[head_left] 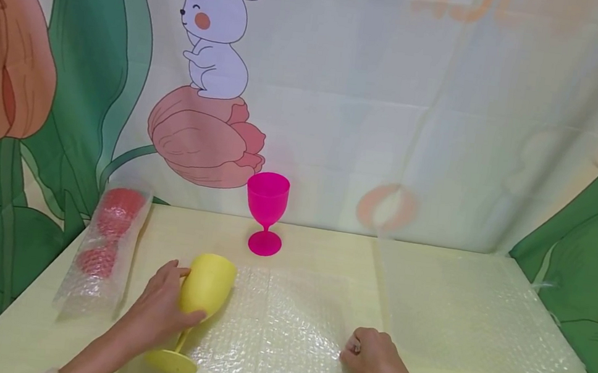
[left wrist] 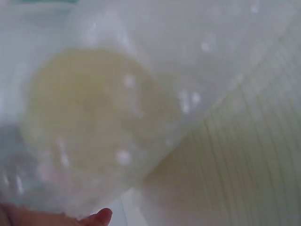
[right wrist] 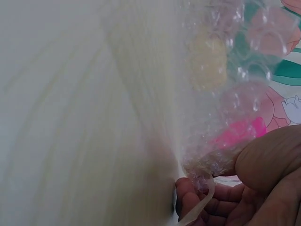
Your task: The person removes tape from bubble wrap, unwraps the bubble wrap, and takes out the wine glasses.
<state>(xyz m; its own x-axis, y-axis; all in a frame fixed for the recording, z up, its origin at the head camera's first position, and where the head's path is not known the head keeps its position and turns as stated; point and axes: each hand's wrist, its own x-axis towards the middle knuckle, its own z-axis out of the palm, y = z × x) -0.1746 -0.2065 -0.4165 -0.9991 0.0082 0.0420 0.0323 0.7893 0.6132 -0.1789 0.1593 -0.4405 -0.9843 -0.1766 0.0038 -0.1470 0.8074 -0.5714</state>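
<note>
My left hand [head_left: 164,297] grips a yellow plastic goblet [head_left: 208,284] around its bowl. The goblet tilts, its foot toward me, over the left side of a clear bubble wrap piece [head_left: 270,332]. In the left wrist view, a blurred yellow round shape [left wrist: 94,103] shows through bubble wrap, with a fingertip [left wrist: 99,217] at the bottom. My right hand [head_left: 375,358] pinches the right edge of the same bubble wrap between thumb and fingers. The right wrist view shows this bunched edge [right wrist: 202,181] and, through the film, the yellow bowl [right wrist: 207,63].
A pink goblet [head_left: 267,198] stands upright at the table's back. At the left lies a red goblet [head_left: 119,211] inside a bubble wrap bag [head_left: 85,303]. Another bubble wrap piece [head_left: 473,320] lies flat on the right. A printed curtain [head_left: 333,91] hangs behind the table.
</note>
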